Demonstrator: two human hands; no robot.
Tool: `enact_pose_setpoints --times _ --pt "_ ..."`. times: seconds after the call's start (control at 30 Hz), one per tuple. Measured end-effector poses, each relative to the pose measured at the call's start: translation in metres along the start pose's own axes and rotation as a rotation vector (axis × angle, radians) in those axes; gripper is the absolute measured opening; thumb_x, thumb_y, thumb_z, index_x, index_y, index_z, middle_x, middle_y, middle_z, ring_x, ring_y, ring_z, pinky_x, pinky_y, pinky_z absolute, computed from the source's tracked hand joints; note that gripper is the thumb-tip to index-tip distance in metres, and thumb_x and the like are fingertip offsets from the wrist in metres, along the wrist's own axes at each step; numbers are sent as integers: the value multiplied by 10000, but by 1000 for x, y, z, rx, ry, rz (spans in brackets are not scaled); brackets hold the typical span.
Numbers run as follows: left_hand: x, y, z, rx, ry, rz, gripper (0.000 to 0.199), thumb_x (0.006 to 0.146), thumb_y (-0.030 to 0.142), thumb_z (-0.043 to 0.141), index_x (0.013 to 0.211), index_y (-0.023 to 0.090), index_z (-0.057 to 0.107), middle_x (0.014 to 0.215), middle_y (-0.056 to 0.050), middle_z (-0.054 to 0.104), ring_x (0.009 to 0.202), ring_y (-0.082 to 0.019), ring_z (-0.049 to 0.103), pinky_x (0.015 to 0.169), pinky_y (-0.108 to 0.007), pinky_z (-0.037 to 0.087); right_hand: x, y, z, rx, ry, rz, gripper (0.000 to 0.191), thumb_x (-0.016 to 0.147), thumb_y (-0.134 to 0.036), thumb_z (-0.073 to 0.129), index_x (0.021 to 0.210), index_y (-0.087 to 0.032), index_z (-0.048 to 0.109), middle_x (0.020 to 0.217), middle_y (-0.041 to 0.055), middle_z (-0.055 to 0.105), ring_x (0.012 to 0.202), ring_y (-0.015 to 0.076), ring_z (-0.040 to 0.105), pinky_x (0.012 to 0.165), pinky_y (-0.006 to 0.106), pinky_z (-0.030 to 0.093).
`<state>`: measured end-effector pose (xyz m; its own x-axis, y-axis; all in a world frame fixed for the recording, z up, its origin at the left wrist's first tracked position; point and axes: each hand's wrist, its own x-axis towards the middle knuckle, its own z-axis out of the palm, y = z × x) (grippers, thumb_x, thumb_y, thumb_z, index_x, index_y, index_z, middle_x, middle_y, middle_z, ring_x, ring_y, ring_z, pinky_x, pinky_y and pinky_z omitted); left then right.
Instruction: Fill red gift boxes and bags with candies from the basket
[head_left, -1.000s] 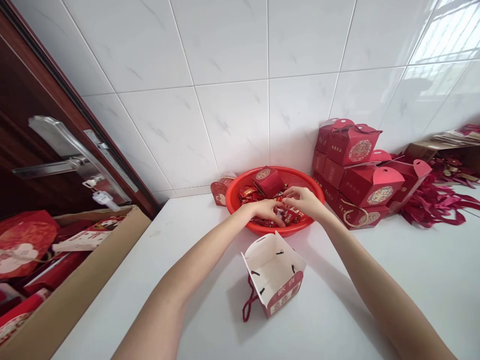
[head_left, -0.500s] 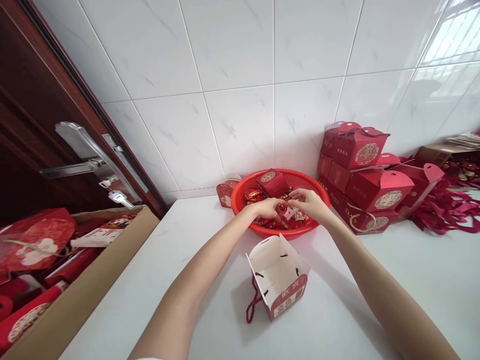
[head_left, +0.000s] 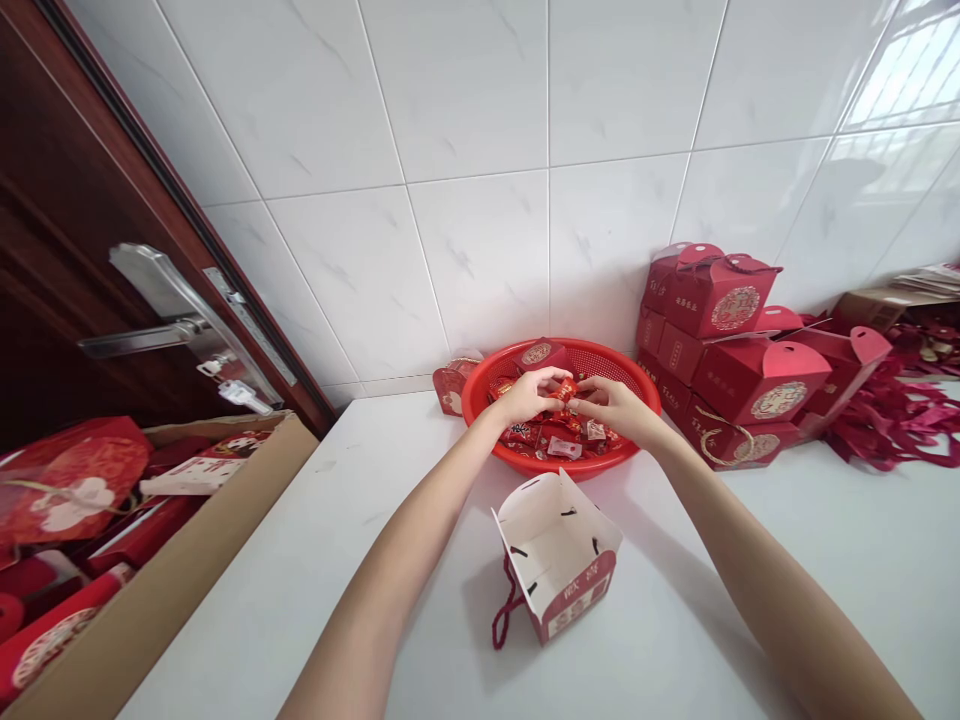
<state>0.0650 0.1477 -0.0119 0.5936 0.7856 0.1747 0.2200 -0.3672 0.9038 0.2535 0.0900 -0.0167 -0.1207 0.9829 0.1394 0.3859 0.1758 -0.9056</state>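
Both my hands are over a red plastic basket (head_left: 487, 437) filled with wrapped candies (head_left: 529, 434). My left hand (head_left: 531, 393) and my right hand (head_left: 613, 408) meet above the pile, fingers closed around a red-and-gold wrapped candy (head_left: 566, 391) between them. A small red box (head_left: 541, 354) lies among the candies at the basket's back. In front of the basket an open gift box (head_left: 555, 545) stands on the white table, its pale inside facing up and a dark red cord handle (head_left: 507, 610) hanging at its left.
Red gift boxes (head_left: 757, 380) are stacked to the right, beside a heap of dark red ribbons (head_left: 900, 415). A small red box (head_left: 451, 385) stands left of the basket. At the left are a cardboard carton (head_left: 247, 490) of red packaging and a door handle (head_left: 161, 332) with keys.
My hands have risen slightly from the candy pile and come together, now with a red-and-gold candy between them. The open gift box has stayed in place.
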Motion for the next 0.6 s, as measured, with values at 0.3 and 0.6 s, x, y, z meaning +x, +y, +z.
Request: enact_pose_setpoints --times 0.3,0.6 --pt "4 -8 -1 -59 51 35 466 708 2 701 1155 131 678 1070 -91 724 1011 -199 657 907 -334 533 1 2 -1 157 35 47 198 702 -175 770 892 -178 717 746 38 744 702 195 688 615 272 519" --pt "2 -2 0 -76 192 -48 458 755 114 737 1206 136 661 1155 -125 698 1076 -227 641 942 -366 513 -1 0 -5 166 96 10 116 653 -215 781 761 -175 770 772 52 760 755 209 697 704 301 540"
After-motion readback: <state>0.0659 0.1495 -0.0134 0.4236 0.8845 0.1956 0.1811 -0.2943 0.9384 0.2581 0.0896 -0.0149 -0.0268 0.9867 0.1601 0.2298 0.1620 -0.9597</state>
